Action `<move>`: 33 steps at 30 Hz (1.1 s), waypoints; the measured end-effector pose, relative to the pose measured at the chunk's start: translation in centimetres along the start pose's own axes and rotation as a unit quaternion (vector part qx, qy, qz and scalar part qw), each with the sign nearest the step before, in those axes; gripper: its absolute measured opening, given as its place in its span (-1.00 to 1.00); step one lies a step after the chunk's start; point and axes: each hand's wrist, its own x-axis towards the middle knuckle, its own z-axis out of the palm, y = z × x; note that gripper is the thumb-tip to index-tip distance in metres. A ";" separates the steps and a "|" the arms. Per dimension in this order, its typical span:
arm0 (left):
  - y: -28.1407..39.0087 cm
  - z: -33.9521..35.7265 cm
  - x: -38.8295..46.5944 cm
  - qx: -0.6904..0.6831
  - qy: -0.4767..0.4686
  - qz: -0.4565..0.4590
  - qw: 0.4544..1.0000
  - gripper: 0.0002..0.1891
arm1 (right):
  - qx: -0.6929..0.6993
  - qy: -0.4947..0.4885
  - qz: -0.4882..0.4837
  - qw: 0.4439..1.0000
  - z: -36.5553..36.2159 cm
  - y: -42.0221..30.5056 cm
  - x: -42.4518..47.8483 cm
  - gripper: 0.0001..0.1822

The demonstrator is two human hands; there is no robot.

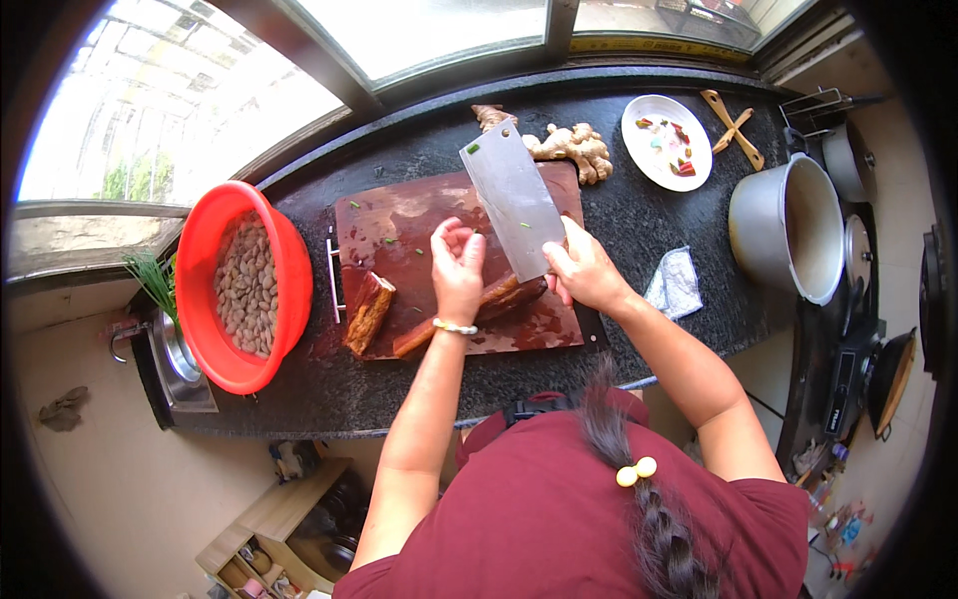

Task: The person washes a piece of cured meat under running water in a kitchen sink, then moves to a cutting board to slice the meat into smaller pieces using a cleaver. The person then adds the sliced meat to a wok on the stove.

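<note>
My right hand (587,266) grips the handle of a Chinese cleaver (516,202), its broad blade raised over the cutting board (404,224). Small bits of green stem cling to the blade, and more are scattered on the wet reddish-brown board. To the cleaver's left, my left hand (458,269) hovers with loosely curled fingers, thumb apart, and nothing visible in it. A long strip of cured meat (498,299) lies on the board, partly hidden by my left wrist. A shorter cured meat piece (370,314) rests near the board's left edge.
A red plastic basin (292,299) of brown beans or nuts stands left, by a sink (183,374). Beyond the board lies ginger root (572,146). To the right are a white plate (636,150) with scraps, a wooden trivet (733,131), a folded cloth (676,284) and an aluminium pot (756,224).
</note>
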 end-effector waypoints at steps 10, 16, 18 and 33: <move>-0.2 -5.0 8.2 0.527 0.117 0.213 0.815 -0.64 | -0.137 -0.060 -0.023 0.988 0.3 -0.2 -2.1 -0.80; 2.1 -5.2 4.3 0.425 -0.042 0.248 0.869 -0.79 | -0.324 0.111 -0.133 0.930 -5.1 2.9 -4.3 -0.79; 3.5 -2.6 0.8 0.323 -0.169 0.213 0.907 -0.78 | -0.336 0.080 -0.120 0.931 -5.4 3.5 -5.4 -0.80; 0.7 1.5 -3.5 0.377 -0.099 0.307 0.868 -0.83 | -0.533 0.002 -0.119 0.838 -1.0 3.3 -10.4 -0.81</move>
